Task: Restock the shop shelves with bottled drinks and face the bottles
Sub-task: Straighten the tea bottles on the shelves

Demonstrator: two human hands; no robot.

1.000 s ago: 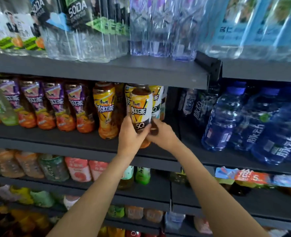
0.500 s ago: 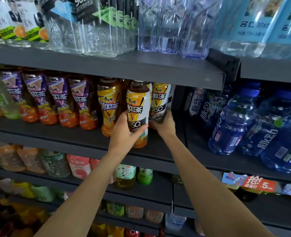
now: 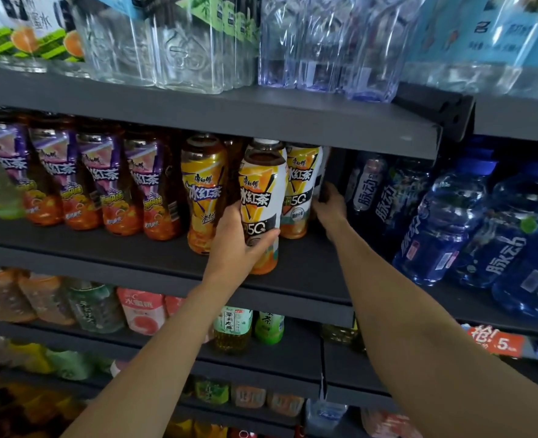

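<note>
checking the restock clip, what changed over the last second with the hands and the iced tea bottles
The right hand let go of the front white-label bottle and reached back beside the rear white-label bottle. The left hand kept its grip low on the front bottle. The yellow-label bottle and purple-label bottles stayed put.

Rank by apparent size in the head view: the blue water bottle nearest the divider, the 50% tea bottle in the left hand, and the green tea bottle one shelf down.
1. Blue water bottle
2. 50% tea bottle, similar height though nearer the camera, so unsure
3. Green tea bottle, clearly smallest, partly hidden by the shelf edge
</note>
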